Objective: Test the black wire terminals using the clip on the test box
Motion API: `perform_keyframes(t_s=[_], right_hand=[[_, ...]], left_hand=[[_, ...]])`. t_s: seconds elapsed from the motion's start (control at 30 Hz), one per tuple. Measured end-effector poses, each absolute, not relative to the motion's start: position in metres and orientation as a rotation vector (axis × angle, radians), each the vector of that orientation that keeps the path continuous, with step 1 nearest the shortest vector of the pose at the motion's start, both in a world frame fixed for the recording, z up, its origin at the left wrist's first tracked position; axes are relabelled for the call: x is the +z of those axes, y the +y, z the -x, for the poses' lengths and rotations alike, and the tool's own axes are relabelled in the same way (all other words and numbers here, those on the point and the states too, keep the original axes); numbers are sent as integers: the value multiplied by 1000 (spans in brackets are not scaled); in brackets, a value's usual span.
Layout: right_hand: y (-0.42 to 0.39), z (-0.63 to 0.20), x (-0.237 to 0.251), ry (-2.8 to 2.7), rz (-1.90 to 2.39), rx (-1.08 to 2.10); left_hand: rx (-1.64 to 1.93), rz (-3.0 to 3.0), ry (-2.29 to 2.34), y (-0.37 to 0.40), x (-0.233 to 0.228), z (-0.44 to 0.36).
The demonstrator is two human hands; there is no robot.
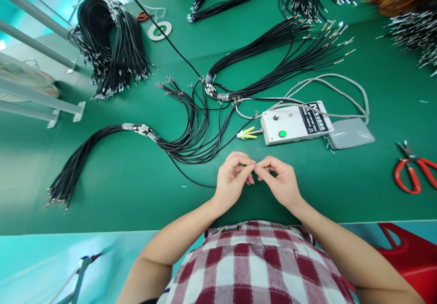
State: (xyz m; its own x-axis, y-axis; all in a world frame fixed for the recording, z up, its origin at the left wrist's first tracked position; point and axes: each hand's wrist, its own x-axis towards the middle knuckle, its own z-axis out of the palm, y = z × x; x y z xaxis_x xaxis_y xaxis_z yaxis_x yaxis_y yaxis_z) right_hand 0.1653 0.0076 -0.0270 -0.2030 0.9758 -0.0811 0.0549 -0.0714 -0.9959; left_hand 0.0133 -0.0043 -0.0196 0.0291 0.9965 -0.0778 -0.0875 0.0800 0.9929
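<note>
My left hand (pixel 233 176) is closed around a black cable (pixel 191 179) that runs in from the bundle on the left. My right hand (pixel 278 179) pinches right against the left fingertips; the cable's end is hidden between the fingers, too small to make out. Left of my hands lies the cable bundle (pixel 102 131), bound by clear wrap around metal connectors (pixel 141 129), its loose ends fanned out. Just beyond my hands is a white control box (pixel 293 122) with a green button and a yellow-green clip (pixel 248 133) at its left end.
Red-handled pliers (pixel 413 172) lie at right. A grey foot pedal (pixel 350 133) touches the box. Another cable bundle (pixel 266 63) curves behind it. More cables (pixel 116 44) hang in a pile at left, near a tape roll (pixel 160 31). A red stool (pixel 409 258) stands below the table edge.
</note>
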Motion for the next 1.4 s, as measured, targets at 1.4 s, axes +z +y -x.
perform_keyframes(t_s=[1.4], right_hand=[[121,-150,-14,-2760,1195,-190]], left_hand=[[935,-1571,1523,79,-42,38]])
